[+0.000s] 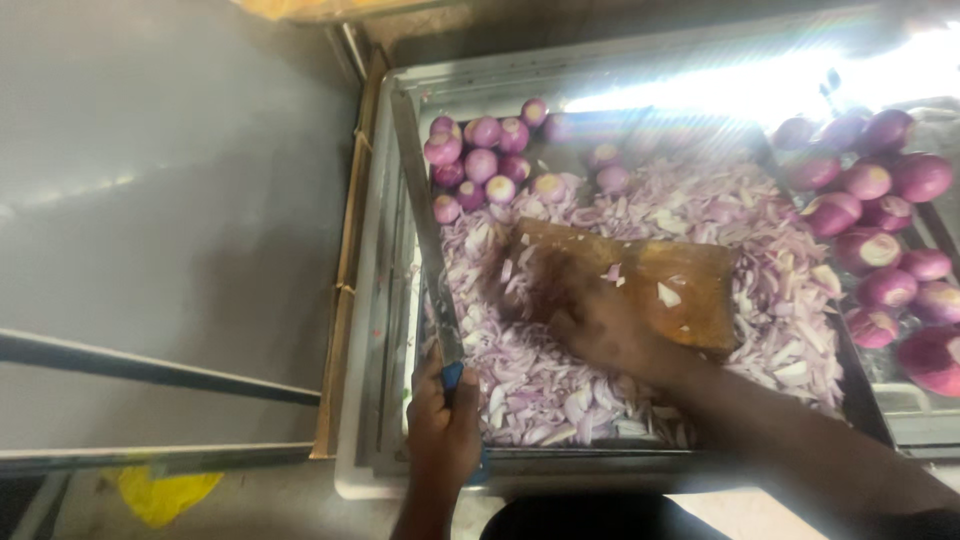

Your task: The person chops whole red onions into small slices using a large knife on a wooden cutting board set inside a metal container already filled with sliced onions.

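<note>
My left hand [443, 432] is closed round the blue handle of a long knife [425, 220], its blade running away from me along the left wall of the steel tray [385, 300]; my right hand [590, 320] lies flat and spread on the near left part of the wooden board [680, 285], holding nothing that I can make out, though it is blurred; the board sits in the middle of the tray, ringed by chopped onion [560, 385]. To do this well I judge that I should keep the blade flat against the tray wall, edge turned from my right wrist, and sweep the slices off the board with the flat of my palm, not the fingertips; the slices look wet and slippery, so a firm grip on the handle matters. Whole peeled onions [480, 160] are heaped in the far left corner; a bigger lot [880, 230] lies at the right. The tray rests on a pale worktop [420, 490]; a grey panel [170, 200] fills the left; something yellow [165, 495] lies on the floor; glare whitens the far right.
</note>
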